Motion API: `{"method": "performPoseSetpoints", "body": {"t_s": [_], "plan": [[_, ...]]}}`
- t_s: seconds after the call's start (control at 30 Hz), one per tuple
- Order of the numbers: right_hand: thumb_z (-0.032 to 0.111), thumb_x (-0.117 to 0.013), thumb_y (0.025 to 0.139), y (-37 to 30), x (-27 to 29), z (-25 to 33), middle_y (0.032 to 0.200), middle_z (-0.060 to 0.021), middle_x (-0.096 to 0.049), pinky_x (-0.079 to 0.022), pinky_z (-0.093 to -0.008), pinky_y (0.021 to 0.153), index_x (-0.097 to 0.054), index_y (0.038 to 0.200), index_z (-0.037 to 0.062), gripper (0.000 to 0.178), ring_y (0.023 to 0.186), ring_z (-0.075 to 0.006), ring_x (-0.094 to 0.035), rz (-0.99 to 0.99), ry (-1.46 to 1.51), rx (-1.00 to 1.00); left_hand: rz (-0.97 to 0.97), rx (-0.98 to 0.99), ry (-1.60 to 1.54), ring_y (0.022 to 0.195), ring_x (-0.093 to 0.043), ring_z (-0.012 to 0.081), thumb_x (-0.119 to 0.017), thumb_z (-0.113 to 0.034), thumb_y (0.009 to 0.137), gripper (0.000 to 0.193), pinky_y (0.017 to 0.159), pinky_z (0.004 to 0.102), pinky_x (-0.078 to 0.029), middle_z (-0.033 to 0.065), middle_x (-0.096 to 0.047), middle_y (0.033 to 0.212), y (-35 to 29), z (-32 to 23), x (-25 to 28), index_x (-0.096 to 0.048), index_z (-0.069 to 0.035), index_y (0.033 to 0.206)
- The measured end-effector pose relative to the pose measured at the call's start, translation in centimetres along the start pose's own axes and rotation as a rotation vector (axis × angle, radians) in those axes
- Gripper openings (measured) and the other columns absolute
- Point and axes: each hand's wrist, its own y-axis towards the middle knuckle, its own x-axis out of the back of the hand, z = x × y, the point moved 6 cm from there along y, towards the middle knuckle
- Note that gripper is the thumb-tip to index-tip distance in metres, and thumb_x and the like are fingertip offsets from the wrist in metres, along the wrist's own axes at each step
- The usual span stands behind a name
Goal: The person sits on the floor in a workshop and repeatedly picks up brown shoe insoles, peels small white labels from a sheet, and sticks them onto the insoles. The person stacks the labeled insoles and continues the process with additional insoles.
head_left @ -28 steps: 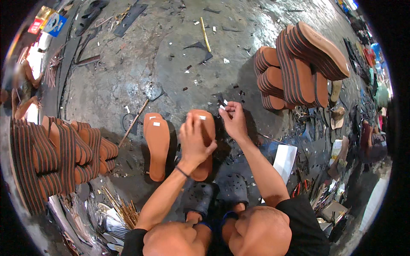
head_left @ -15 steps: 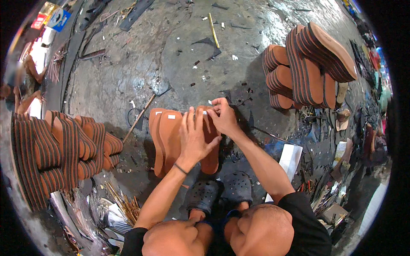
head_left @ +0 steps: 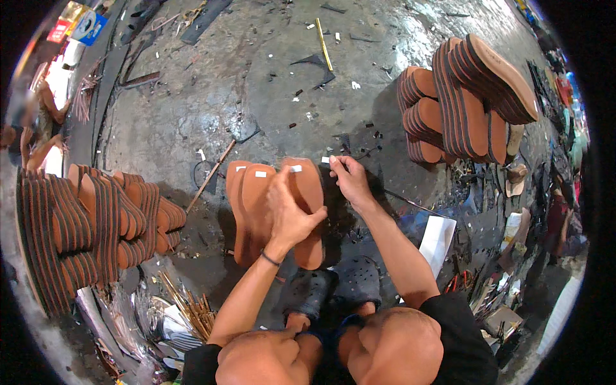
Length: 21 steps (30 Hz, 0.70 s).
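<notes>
a person's left hand (head_left: 292,215) holds a brown sole (head_left: 309,247) across its width, grip closed about the edges, over a littered floor (head_left: 192,96). the right hand (head_left: 353,183), its grip narrow, pinches a small white label (head_left: 325,160) just beside the sole's far end, where a white patch (head_left: 295,169) shows. two more soles (head_left: 256,212) overlap at left; a left stack (head_left: 96,224) and a right stack (head_left: 462,122) stand either side.

Brown sole (head_left: 310,249): elongated, broader end pointing away, partly covered by the left hand (head_left: 292,218); white rectangular label (head_left: 295,169) near that end. Loose white label (head_left: 325,160): pinched by the right hand (head_left: 351,183), apart from the sole.
</notes>
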Motion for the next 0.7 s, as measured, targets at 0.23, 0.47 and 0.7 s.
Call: {"method": "performPoseSetpoints", "body": {"t_s": [0.23, 0.47, 0.7], "plan": [[0.033, -0.06, 0.098, -0.7, 0.9, -0.6, 0.09, -0.005, -0.067, -0.048, -0.0295, 0.076, -0.064, 0.105, -0.0021, 0.036, 0.082, -0.0124, -0.06, -0.063, 0.074, -0.023, -0.003, -0.004, 0.008, 0.127, -0.031, 0.0404, -0.083, -0.017, 0.059, 0.091, 0.11, 0.0501, -0.03, 0.021, -0.038, 0.131, 0.2, -0.3, 0.8, -0.034, -0.003, 0.135], [0.033, -0.064, 0.094, -0.8, 0.4, -2.0, 0.091, -0.0068, -0.068, -0.048, -0.0297, 0.076, -0.068, 0.101, -0.0026, 0.036, 0.083, -0.0133, -0.061, -0.069, -0.09, 0.023, -0.066, -0.019, 0.608, 0.134, -0.031, 0.0431, -0.085, -0.026, 0.064, 0.093, 0.11, 0.054, -0.028, 0.0222, -0.034, 0.143, -0.9, 0.6, 6.8, -0.039, -0.01, 0.143], [0.029, -0.071, 0.085, -0.8, -0.6, -1.3, 0.096, -0.0167, -0.063, -0.047, -0.0407, 0.088, -0.071, 0.09, 0.0031, 0.026, 0.103, -0.0307, -0.057, -0.203, -0.287, 0.215, 0.249, -0.208, 0.419, 0.136, -0.029, 0.0417, -0.082, -0.037, 0.07, 0.095, 0.11, 0.0527, -0.029, 0.0202, -0.03, 0.15, -0.6, -1.7, -3.0, -0.035, -0.009, 0.148]]}}
